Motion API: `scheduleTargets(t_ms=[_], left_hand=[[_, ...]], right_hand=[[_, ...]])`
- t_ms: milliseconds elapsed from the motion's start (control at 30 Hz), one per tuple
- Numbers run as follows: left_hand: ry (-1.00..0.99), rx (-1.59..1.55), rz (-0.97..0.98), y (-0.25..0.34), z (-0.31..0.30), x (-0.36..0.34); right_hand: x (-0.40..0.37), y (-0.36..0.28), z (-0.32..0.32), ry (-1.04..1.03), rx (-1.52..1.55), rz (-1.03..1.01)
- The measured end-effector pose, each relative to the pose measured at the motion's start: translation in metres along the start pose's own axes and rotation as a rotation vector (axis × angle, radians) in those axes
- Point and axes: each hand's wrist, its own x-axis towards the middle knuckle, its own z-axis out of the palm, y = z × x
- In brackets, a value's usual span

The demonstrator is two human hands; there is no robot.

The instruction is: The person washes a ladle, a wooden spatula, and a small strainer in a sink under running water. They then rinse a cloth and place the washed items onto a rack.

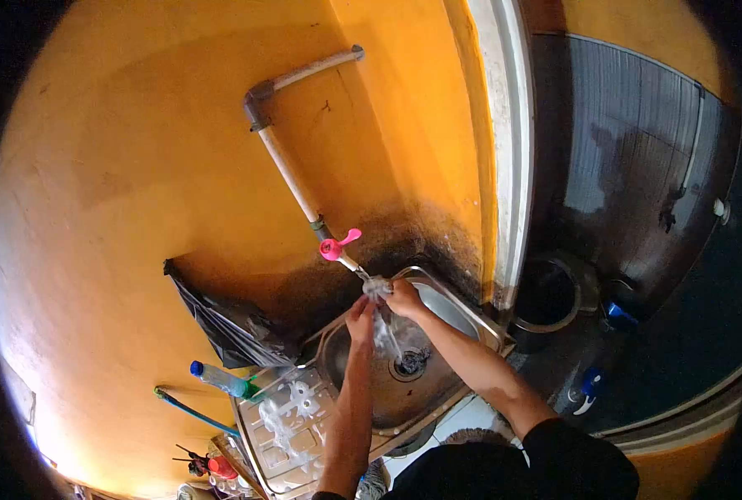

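Note:
Under the running tap [350,258], my right hand [402,298] is closed on a small pale, wet object [377,287] whose kind I cannot make out. My left hand [360,320] is just below and left of it, its fingers bent up against the object's lower side. Water runs down past both hands into the steel sink [387,404]. A dark clump [415,360] lies at the drain. Several foam-covered white pieces [279,425] lie on the ribbed drainboard to the left.
A plastic bottle with a blue cap [217,377] and a black plastic bag [221,321] are by the wall. The tap has a pink handle [333,248]. Right of the sink, beyond a white door frame [511,150], stands a dark bucket [546,296].

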Motion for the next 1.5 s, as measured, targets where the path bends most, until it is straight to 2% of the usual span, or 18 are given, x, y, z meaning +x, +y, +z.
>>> scheduleTargets(t_ms=[33,100,133,167,233,367,433,567,633,767,867,967,1033,1100,1133,1300,1433,1500], left_hand=[[0.137,0.04,0.01,-0.014,-0.007,-0.007],[0.158,0.106,-0.471,-0.046,-0.028,-0.023],[0.161,0.103,-0.475,-0.126,-0.06,-0.005],[-0.211,0.651,-0.229,-0.213,-0.101,-0.003],[-0.543,1.16,0.083,-0.153,-0.061,-0.046],[-0.39,1.533,0.19,-0.157,-0.042,-0.074],[-0.4,1.755,0.096,-0.18,-0.051,-0.061],[-0.237,1.397,-0.341,-0.117,-0.027,-0.047],[0.127,1.154,-0.427,-0.103,-0.028,-0.038],[0.123,1.182,-0.242,-0.108,-0.045,0.013],[0.091,0.881,-0.231,-0.084,-0.019,0.038],[0.105,0.906,-0.117,-0.067,0.025,0.045],[0.124,0.951,-0.024,-0.073,0.053,0.052],[0.212,0.001,-0.192,-0.085,0.081,0.061],[0.135,-0.067,-0.358,-0.093,0.082,0.078],[0.124,0.036,-0.311,-0.095,0.108,0.097],[-0.133,0.749,-0.132,-0.191,0.05,0.161],[-0.161,0.774,-0.187,-0.164,0.054,0.142]], right_hand=[[0.003,0.002,0.003,-0.034,0.0,0.168],[0.009,0.011,0.013,-0.013,0.057,0.219],[0.01,0.019,0.019,0.012,0.112,0.273],[0.01,0.024,0.024,0.038,0.168,0.326],[0.003,0.027,0.026,0.038,0.211,0.358],[0.002,0.049,0.04,-0.193,0.389,0.338],[-0.014,0.034,0.029,0.001,0.215,0.245],[-0.011,0.063,0.033,-0.008,0.117,0.233],[-0.02,0.051,0.012,-0.075,0.052,0.286],[-0.014,0.101,0.037,0.048,-0.001,0.455],[-0.026,0.102,0.035,0.244,0.502,0.703],[-0.051,0.066,-0.006,-0.128,1.007,0.905],[-0.056,0.083,0.009,-0.042,1.031,0.986],[-0.058,0.092,0.017,0.021,0.978,1.087],[-0.063,0.092,0.013,0.028,0.972,1.085],[-0.086,0.101,0.006,-0.127,1.073,0.936],[-0.089,0.101,0.002,0.01,0.91,0.939],[-0.08,0.132,0.02,-0.147,0.875,0.647]])
